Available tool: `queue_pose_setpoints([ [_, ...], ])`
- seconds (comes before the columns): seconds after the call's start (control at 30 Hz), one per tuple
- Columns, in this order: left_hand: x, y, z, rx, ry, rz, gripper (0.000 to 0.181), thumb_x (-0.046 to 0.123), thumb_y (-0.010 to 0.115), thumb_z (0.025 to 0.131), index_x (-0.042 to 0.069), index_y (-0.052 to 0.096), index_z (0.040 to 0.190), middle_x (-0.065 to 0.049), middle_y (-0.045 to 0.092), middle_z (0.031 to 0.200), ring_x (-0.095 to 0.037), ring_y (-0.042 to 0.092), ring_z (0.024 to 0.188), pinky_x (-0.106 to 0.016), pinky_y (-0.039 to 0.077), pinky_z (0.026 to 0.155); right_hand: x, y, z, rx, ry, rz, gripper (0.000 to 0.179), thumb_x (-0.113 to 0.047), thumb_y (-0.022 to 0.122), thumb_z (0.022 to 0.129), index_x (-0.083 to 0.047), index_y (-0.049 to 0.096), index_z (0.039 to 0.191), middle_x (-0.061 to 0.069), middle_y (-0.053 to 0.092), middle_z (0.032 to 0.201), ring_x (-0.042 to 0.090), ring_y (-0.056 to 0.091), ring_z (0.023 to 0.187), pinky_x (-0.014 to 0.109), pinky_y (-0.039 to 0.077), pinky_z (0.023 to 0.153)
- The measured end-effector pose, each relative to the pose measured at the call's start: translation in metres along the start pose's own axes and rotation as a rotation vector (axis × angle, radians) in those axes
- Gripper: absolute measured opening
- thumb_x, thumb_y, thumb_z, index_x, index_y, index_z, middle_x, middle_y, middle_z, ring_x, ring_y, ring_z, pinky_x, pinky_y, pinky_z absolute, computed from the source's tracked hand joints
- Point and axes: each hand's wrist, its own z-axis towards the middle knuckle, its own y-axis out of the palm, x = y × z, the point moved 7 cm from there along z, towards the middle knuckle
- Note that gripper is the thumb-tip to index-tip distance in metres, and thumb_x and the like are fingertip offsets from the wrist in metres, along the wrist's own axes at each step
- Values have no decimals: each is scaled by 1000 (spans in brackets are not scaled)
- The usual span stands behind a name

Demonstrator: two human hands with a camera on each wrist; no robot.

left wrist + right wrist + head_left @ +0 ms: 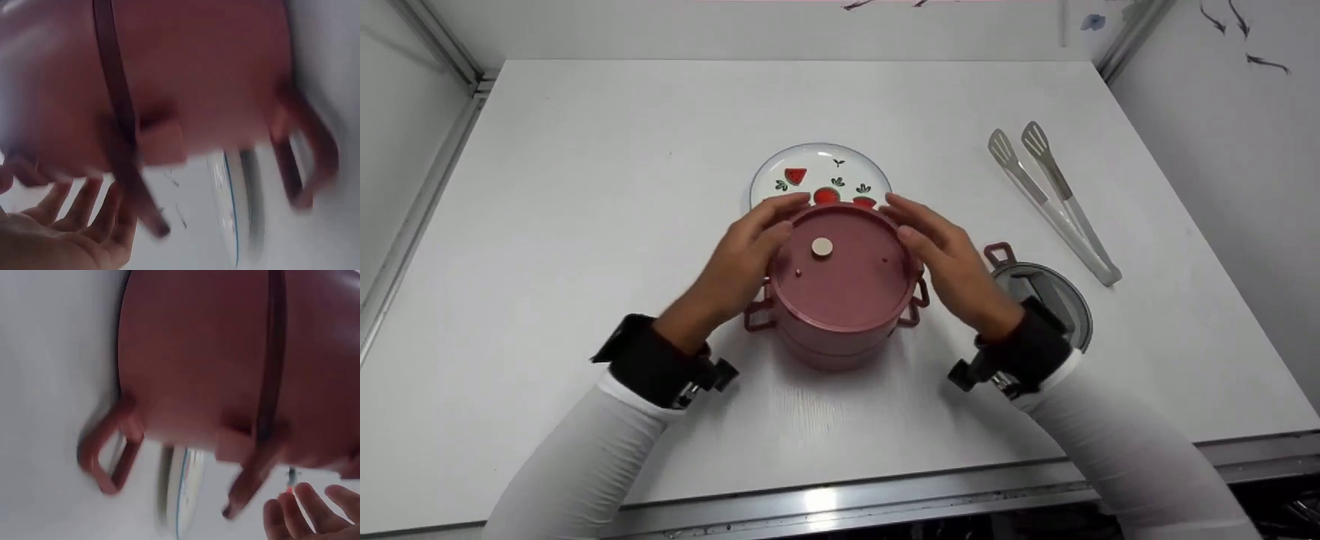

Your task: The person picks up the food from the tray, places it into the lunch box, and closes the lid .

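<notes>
A stack of dusky-red pots [834,346] stands upright at the middle of the table, with loop handles on two levels at each side. Its top is a round red disc [847,289] with a pale knob off centre. My left hand [742,251] is at the disc's left edge, fingers extended along the far side. On the opposite edge is my right hand [949,259], its fingers likewise spread. Both wrist views show relaxed fingers [84,219] beside the upper part of the stack. Whether the fingertips touch it, I cannot tell.
Behind the stack lies a white plate [780,161] with red fruit pictures, partly hidden. Right of my right wrist is a round glass-topped item [1076,296] with a red loop handle. Tongs [1065,214] with slotted ends lie farther right. A metal rail [840,499] borders the near table edge.
</notes>
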Motion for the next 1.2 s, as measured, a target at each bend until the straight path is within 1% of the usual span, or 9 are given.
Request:
queue_pose_setpoints([
  [0.07, -5, 10, 4, 1, 3, -71, 45, 16, 44, 100, 18, 53, 144, 2, 58, 140, -11, 52, 131, -33, 38, 112, 8, 10, 2, 1, 5, 86, 47, -24, 46, 105, -17, 46, 151, 1, 55, 144, 12, 57, 125, 27, 48, 102],
  [0.13, -9, 14, 6, 5, 30, -122, 49, 9, 45, 96, 18, 55, 143, 2, 60, 139, -11, 53, 129, -29, 40, 110, 17, 15, 2, 12, 17, 159, 45, -24, 46, 104, -17, 50, 148, 2, 66, 126, 10, 67, 99, 22, 55, 78],
  [0.23, -13, 14, 7, 12, 85, -178, 55, 5, 45, 90, 19, 57, 142, -1, 63, 136, -14, 55, 128, -27, 42, 107, 24, 19, 1, 2, 1, 243, 45, -24, 44, 101, -13, 55, 143, 4, 68, 115, 10, 66, 88, 22, 53, 70],
  [0.3, -17, 16, 6, 4, 118, -202, 55, 8, 45, 91, 19, 57, 143, -2, 62, 138, -15, 54, 130, -26, 42, 108, 27, 21, 0, -25, -8, 285, 47, -25, 42, 100, -10, 55, 142, 8, 67, 114, 14, 65, 94, 24, 54, 77],
  [0.4, -21, 19, 6, 2, 161, -228, 54, 14, 46, 91, 15, 55, 144, -1, 60, 141, -17, 53, 133, -27, 41, 110, 30, 24, -2, -62, -24, 304, 51, -29, 39, 99, -8, 52, 144, 11, 60, 130, 17, 59, 113, 26, 50, 94],
  [0.6, -25, 22, 11, 20, 214, -314, 56, 17, 44, 90, 8, 54, 145, -4, 58, 144, -20, 51, 136, -28, 39, 114, 35, 28, 0, 20, -24, 365, 54, -31, 38, 96, -6, 52, 143, 11, 59, 130, 18, 58, 113, 28, 50, 93],
  [0.73, -34, 26, 11, 36, 202, -377, 60, 17, 41, 88, 2, 51, 145, -9, 60, 141, -21, 54, 133, -26, 40, 112, 38, 34, -2, 62, -38, 390, 56, -33, 36, 96, -6, 52, 142, 10, 57, 132, 19, 53, 118, 31, 47, 99],
  [0.9, -35, 27, 8, 54, 198, -383, 64, 20, 39, 85, 1, 49, 146, -11, 62, 138, -22, 55, 131, -26, 41, 111, 37, 37, -4, 106, -40, 441, 57, -35, 37, 94, -4, 52, 140, 8, 57, 130, 18, 53, 117, 31, 45, 99],
  [1.2, -27, 21, 6, 72, 204, -408, 65, 21, 38, 84, 7, 52, 146, -11, 61, 139, -25, 53, 134, -30, 42, 111, 28, 47, 1, 70, -29, 516, 64, -42, 38, 92, -8, 47, 145, 9, 54, 136, 20, 51, 121, 34, 45, 100],
])
